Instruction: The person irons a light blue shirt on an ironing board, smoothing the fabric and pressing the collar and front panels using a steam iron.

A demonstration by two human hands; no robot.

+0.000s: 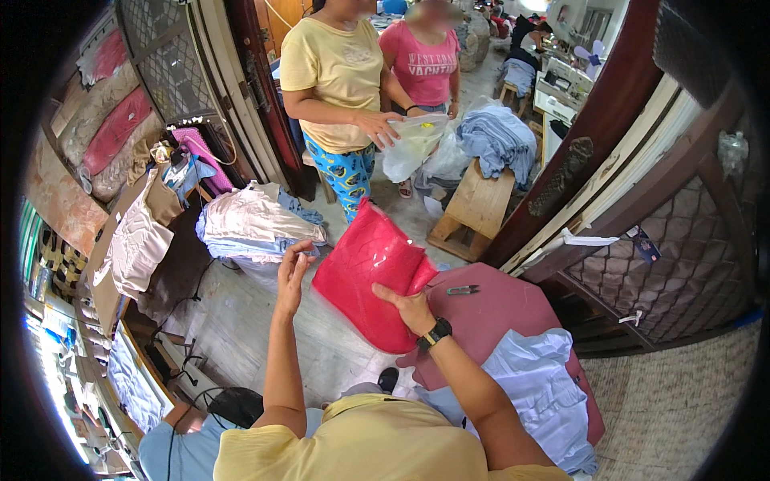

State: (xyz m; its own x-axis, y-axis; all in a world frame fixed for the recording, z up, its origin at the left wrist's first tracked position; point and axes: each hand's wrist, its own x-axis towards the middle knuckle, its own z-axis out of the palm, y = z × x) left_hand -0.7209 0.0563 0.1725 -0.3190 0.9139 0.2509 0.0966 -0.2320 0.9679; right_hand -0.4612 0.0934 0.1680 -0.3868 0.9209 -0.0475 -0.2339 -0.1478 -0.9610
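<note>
Right hand (411,311) steadying red package (353,280)

A smooth maroon-covered counter (517,309) is standing to the right. The glossy, plastic-wrapped red package is slanting just left of it, the right hand gripping its edge, probably bracing its soft weight. A pale-blue cloth (533,389) is lying crumpled on the counter. The left hand (293,275) is hovering empty, fingers loose. Green thread snips (465,289) are resting on the counter.
</note>
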